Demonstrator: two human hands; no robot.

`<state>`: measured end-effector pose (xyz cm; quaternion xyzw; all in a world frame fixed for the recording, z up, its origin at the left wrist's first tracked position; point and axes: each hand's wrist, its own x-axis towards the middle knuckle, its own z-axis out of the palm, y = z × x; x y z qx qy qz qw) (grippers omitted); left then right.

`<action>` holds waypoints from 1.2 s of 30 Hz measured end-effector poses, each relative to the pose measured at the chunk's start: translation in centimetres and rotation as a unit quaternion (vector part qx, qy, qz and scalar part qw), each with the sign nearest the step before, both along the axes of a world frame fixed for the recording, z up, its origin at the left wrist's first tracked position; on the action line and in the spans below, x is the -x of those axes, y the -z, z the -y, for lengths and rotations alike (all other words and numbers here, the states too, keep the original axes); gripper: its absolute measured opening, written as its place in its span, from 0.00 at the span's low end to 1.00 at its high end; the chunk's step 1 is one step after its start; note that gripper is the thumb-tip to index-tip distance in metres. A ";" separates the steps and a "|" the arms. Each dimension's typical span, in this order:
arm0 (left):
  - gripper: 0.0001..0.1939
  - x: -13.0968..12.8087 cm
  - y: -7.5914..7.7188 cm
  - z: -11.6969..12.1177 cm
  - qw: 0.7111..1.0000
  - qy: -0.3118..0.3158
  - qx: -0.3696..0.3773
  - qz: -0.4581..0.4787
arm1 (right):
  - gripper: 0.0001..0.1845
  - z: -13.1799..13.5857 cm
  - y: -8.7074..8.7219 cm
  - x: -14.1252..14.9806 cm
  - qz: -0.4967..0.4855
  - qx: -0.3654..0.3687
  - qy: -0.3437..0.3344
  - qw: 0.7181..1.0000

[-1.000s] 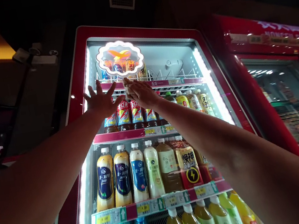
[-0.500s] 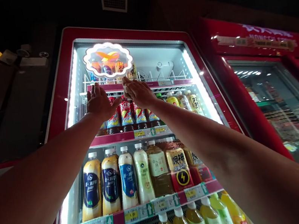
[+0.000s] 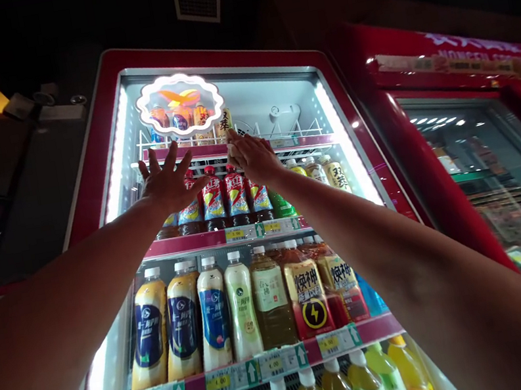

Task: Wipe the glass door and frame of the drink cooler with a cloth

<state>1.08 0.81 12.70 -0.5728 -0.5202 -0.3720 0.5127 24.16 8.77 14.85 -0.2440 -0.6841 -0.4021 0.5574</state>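
- Nearest, both of the person's arms run up from the lower corners of the frame toward upper centre.
- The left hand [image 3: 168, 180], left of centre, is released, its fingers spread, with nothing seen in it.
- The right hand [image 3: 257, 159], just right of it, has its fingers together; something pale [image 3: 232, 153] shows at the fingertips, and whether it is grasped cannot be told.
- Just behind the hands is the fridge [image 3: 218, 58], filling the frame's middle, its glass door seemingly shut; contact with the glass cannot be told.
- The work appears to be under way at the upper glass, near the sign [image 3: 180, 97]; how much is done or left does not show.
- Behind the glass, bottles [image 3: 243, 311] stand in rows on the shelves, none in a hand.
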 end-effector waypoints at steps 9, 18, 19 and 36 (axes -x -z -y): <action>0.44 -1.8 0.1 0.1 1.000 0.000 -0.003 0.008 | 0.30 -0.7 0.3 -3.3 0.069 -0.017 0.002 0.997; 0.47 -3.8 0.5 0.1 0.998 -0.012 -0.029 0.046 | 0.31 -2.0 1.2 -5.7 0.090 -0.044 0.014 0.995; 0.48 -3.9 0.6 0.1 0.998 -0.015 -0.028 0.046 | 0.31 -2.3 1.3 -6.4 0.103 -0.052 0.014 0.993; 0.43 -3.3 1.2 -1.0 0.999 -0.006 -0.001 0.035 | 0.33 -4.2 1.7 -12.7 0.041 -0.035 0.042 0.998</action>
